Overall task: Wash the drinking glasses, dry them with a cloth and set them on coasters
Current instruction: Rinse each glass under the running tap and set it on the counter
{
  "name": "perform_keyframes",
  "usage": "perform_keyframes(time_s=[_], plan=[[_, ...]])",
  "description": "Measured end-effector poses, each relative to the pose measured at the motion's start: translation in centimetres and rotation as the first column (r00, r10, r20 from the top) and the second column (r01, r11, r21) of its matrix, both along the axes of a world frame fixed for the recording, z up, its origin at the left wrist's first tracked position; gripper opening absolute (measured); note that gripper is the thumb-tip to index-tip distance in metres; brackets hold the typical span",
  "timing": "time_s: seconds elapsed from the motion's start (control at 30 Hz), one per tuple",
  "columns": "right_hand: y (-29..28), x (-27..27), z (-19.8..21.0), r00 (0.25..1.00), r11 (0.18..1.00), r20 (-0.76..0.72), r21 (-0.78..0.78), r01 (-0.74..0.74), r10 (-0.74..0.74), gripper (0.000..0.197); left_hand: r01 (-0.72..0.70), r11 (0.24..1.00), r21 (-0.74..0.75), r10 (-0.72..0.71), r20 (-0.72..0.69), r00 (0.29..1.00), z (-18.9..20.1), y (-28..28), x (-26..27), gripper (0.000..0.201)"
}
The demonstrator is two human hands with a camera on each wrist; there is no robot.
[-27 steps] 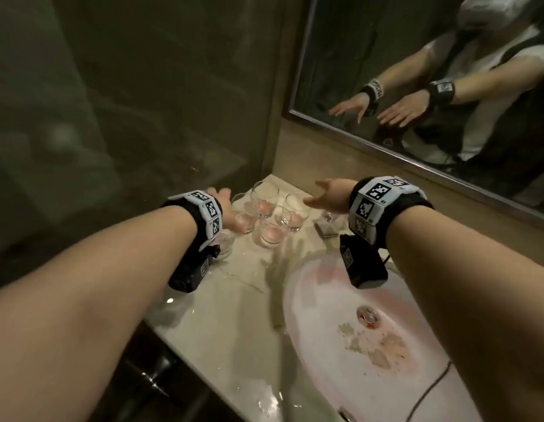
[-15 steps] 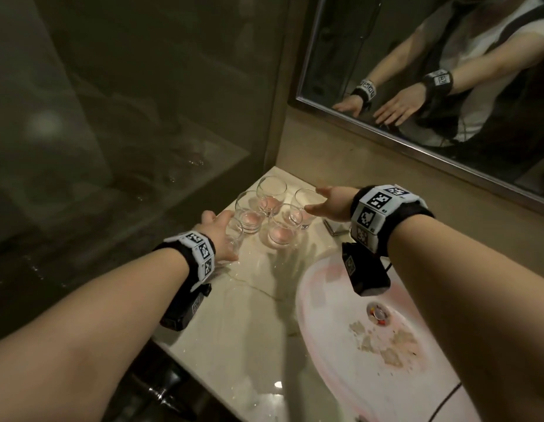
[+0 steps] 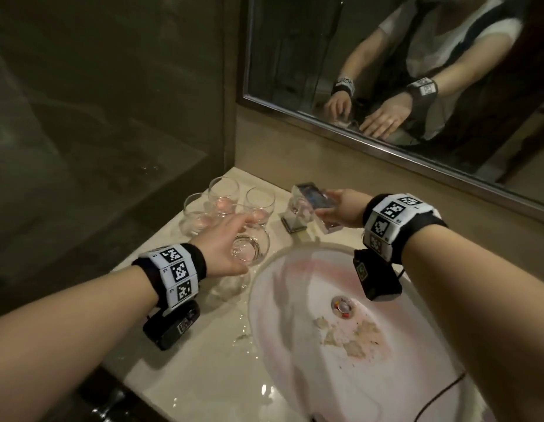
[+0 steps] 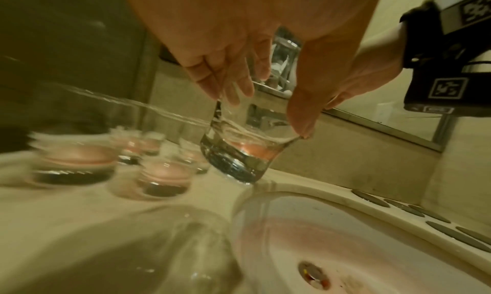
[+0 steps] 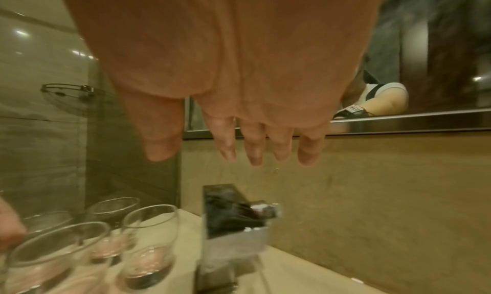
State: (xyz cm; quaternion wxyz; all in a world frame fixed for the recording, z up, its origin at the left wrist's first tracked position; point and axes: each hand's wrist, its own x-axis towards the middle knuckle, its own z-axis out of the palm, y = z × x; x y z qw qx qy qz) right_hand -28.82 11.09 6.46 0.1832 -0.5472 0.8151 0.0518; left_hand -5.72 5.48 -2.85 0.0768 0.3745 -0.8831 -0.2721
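My left hand (image 3: pixel 245 243) pinches a clear drinking glass (image 3: pixel 258 248) by its rim from above, at the basin's left edge. In the left wrist view my left hand (image 4: pixel 265 113) holds that glass (image 4: pixel 239 153) lifted off the counter and tilted, with a little pink liquid at the bottom. Three more glasses (image 3: pixel 223 196) with pink dregs stand behind it in the counter's back corner. Another glass (image 3: pixel 231 287) stands under my left wrist. My right hand (image 3: pixel 325 208) hovers with straight fingers (image 5: pixel 252 151) over the square chrome tap (image 5: pixel 233 214), holding nothing.
The white basin (image 3: pixel 295 315) is stained pink, with crumbs near the drain (image 3: pixel 340 306). The marble counter (image 3: pixel 204 360) is wet near the basin. A glass partition (image 3: pixel 112 117) closes the left side. A mirror (image 3: pixel 386 56) hangs above the back wall.
My left hand came back from the left of the group, took a front glass by the rim and lifted it. My right hand moved right to above the tap.
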Motion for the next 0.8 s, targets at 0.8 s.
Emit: perform_keyframes(time_s=[0.8], plan=[[-4.6,-9.2,-7.7,0.995,0.999,0.094,-0.036,0.019,-0.016,0.042,-0.070,0.964,0.255,0.097,-0.096,0.991,-9.7,2.3,-13.7,0.097]])
